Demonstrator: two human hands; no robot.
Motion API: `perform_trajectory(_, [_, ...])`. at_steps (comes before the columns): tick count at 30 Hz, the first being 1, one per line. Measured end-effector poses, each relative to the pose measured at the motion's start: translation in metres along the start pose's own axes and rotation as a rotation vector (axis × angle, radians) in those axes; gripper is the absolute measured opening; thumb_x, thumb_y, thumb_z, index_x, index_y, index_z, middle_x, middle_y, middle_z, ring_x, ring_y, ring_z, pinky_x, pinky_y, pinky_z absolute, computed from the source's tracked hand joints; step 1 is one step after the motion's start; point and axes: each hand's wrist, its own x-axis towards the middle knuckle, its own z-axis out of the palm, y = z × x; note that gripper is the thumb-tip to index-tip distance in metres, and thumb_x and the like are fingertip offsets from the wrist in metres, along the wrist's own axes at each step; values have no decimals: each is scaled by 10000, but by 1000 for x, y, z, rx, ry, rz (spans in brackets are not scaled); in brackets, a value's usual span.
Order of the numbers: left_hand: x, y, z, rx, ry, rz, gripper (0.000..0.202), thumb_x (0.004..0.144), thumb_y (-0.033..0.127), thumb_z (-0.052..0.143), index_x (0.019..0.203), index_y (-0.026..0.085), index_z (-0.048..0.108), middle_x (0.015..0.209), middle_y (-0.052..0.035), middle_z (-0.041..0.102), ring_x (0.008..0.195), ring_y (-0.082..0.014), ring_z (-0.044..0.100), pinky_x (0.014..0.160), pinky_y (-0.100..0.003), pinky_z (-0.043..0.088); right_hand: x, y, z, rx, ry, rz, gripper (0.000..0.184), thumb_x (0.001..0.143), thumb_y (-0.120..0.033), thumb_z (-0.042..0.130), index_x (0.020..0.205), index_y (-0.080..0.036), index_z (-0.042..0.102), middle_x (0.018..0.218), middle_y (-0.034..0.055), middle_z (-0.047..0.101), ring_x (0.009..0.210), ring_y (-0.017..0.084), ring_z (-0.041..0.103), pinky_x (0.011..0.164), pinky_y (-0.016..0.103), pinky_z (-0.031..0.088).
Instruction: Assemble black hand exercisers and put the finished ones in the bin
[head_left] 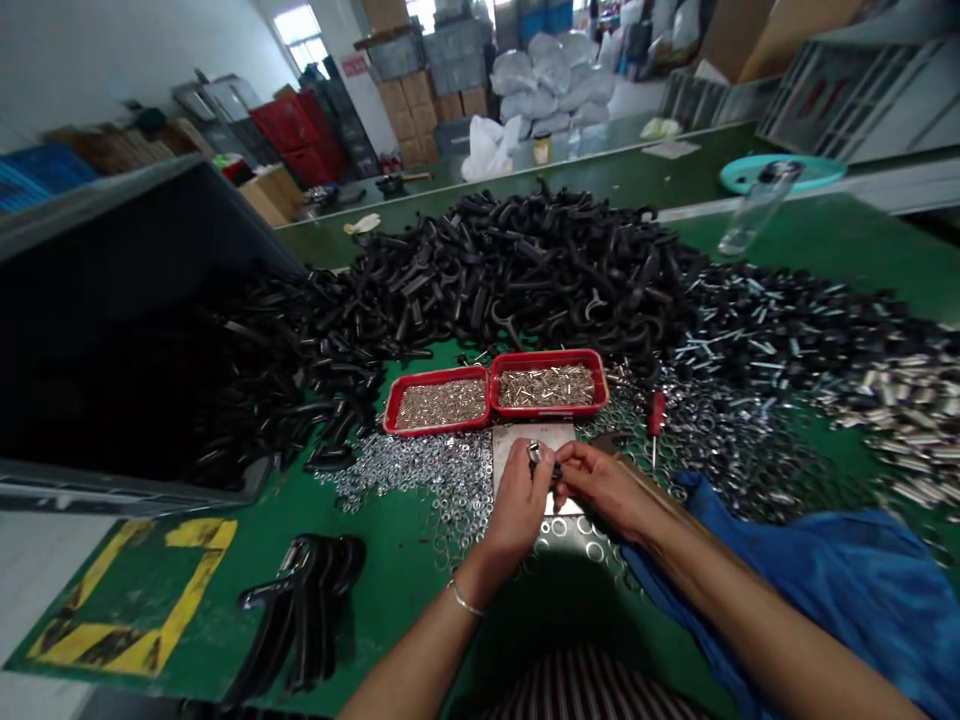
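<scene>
The left hand [516, 500] pinches a small black-and-metal part [534, 453] between thumb and fingers, its bright end showing above the fingertips. The right hand [598, 485] meets it from the other side, thumb and fingertips pressed together at the part's dark side; its exact shape is mostly covered. A thin bracelet [466, 601] circles the left wrist.

Beneath both hands lies a pale metal plate [551, 434], with flat metal rings [594, 551] scattered on the near side of it. Just beyond the hands stand two red trays, the left tray [437, 432] full of tiny metal pieces and the right tray [551, 411] of small metal pins. To the right of the right hand lie a red-handled screwdriver [657, 412] and, under the forearm, a blue cloth [810, 580].

Left of the left hand, small shiny nuts [405, 468] spread over the green desk [405, 570]; nearer the person on that side sits a cluster of black curved handles [307, 600]. Well beyond the hands rises a heap of black plastic parts [540, 260]. Far right are silvery sleeves [907, 410] and a clear bottle [757, 215].
</scene>
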Motion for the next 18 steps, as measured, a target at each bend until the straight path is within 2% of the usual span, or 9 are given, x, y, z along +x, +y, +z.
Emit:
perform_trajectory(6, [5, -6, -3, 71, 24, 28, 261, 1004, 436, 418, 970, 203, 530, 971, -66, 565, 942, -216, 535, 895, -352, 378, -5, -15, -4, -42, -125, 37, 356, 793, -375, 772, 1018, -190, 568, 888, 11, 692, 782, 155, 697, 827, 363, 548])
perform_trajectory(8, [4, -5, -5, 65, 26, 27, 259, 1003, 437, 420, 978, 203, 527, 969, -65, 567, 934, -213, 535, 893, -352, 379, -7, -18, -1, -135, -110, 26, 332, 803, -370, 754, 1014, -189, 574, 901, 17, 687, 776, 161, 699, 815, 369, 559])
perform_trajectory(10, [2, -4, -8, 37, 34, 15, 262, 1000, 444, 423, 971, 205, 526, 961, -59, 575, 918, -209, 537, 878, -345, 386, -10, -17, 4, -322, -22, -95, 266, 844, -375, 700, 1007, -196, 589, 868, 23, 685, 750, 176, 690, 774, 382, 571])
perform_trajectory(13, [1, -3, -13, -10, 37, -33, 274, 989, 463, 439, 954, 206, 530, 920, -43, 585, 869, -196, 538, 841, -328, 401, -12, -11, 11, -763, 85, -463, 194, 907, -311, 620, 1072, -210, 645, 967, 78, 693, 901, 232, 668, 864, 449, 552])
perform_trajectory(15, [1, -4, -16, -60, 21, -60, 280, 982, 473, 451, 964, 207, 536, 918, -35, 594, 855, -187, 544, 824, -315, 412, -12, -5, 14, -981, 104, -679, 240, 943, -267, 573, 1165, -228, 658, 1076, 106, 671, 1024, 255, 626, 939, 476, 518])
perform_trajectory(16, [1, -6, -17, -91, 18, -71, 282, 977, 477, 459, 971, 207, 539, 922, -33, 598, 856, -182, 549, 821, -308, 418, -11, -2, 15, -1038, 119, -741, 270, 959, -259, 551, 1208, -237, 653, 1091, 111, 655, 1040, 257, 611, 939, 476, 517])
perform_trajectory(18, [1, -10, -17, -155, 35, -100, 284, 964, 485, 485, 979, 207, 543, 923, -27, 601, 864, -175, 557, 819, -295, 428, -8, 4, 18, -1094, 185, -779, 307, 972, -257, 535, 1258, -253, 645, 1058, 104, 619, 999, 247, 597, 885, 453, 536])
